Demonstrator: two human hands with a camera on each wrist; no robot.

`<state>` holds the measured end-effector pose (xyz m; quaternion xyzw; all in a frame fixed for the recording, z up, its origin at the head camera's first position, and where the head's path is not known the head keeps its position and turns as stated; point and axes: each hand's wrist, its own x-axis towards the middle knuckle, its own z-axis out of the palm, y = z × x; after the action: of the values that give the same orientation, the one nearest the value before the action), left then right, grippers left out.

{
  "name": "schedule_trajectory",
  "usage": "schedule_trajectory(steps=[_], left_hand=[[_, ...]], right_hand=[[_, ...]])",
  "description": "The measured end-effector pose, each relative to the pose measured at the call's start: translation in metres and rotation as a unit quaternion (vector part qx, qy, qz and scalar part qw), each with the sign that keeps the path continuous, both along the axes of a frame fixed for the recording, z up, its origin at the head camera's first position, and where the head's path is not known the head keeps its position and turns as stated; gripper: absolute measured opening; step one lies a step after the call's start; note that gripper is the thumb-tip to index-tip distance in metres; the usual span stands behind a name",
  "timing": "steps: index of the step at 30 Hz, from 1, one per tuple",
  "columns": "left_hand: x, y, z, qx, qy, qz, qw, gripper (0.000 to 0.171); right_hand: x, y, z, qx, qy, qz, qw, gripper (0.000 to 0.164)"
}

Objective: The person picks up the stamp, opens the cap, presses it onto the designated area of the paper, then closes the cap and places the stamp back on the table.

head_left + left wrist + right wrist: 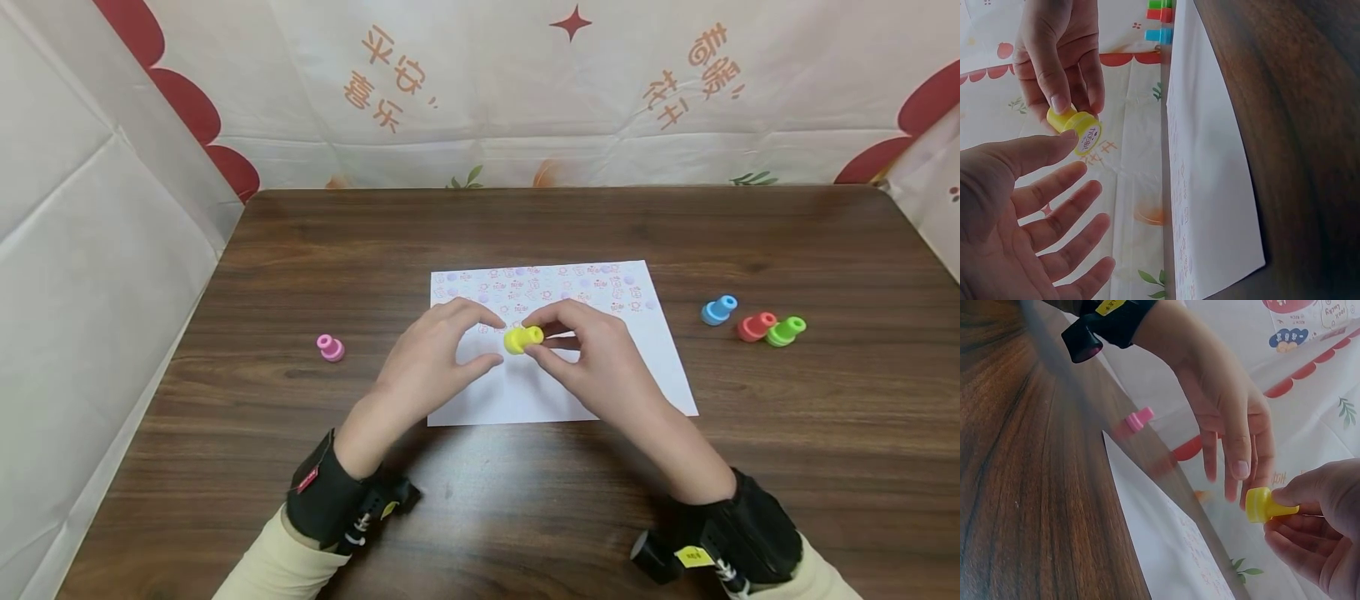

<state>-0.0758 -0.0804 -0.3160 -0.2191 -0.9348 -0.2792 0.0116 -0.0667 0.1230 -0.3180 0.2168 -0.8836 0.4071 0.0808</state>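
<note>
Noted nearest the camera, cream sleeves (285, 558) and black wrist straps (318, 496) over the near part of a dark wood-grain table (337, 250); found the tabletop streaked in grain, with a pale sheen toward the front; logged white paper (510, 400) lying at mid-table, bearing rows of small red and violet marks (540, 283) across its far part; recorded the left hand (431, 358) with thumb and fingers relaxed and spread apart, just beside a yellow stamp (521, 339); could not confirm contact there; recorded the right hand (592, 350) pinching that yellow stamp between thumb and fingers, tilted above the paper, with a printed label (1089, 139) on the end toward the left hand; located a pink stamp (331, 348) on the wood left of the paper; located to its right a blue stamp (718, 310), a red stamp (756, 327) and a green stamp (786, 332), the last two side by side; observed beyond the table a white cloth (487, 75) with orange lettering (408, 75), a red star (572, 23), leaf sprigs (468, 179) and red scallops (187, 104); noted a creased white sheet (90, 292) along the left side.
</note>
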Motion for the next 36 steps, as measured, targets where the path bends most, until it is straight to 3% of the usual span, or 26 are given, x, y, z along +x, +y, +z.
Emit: schedule_trajectory(steps=[20,36], left_hand=[[0.0009,0.0024,-0.004,0.008,0.003,-0.004,1.0,0.026],[0.0003,0.0007,-0.0017,0.013,0.003,-0.006,0.9999,0.026]], right_hand=[[0.0031,-0.0051,-0.0005,-0.022,-0.011,0.015,1.0,0.028],[0.0023,-0.0037,-0.0009,-0.012,-0.031,-0.001,0.999,0.028]])
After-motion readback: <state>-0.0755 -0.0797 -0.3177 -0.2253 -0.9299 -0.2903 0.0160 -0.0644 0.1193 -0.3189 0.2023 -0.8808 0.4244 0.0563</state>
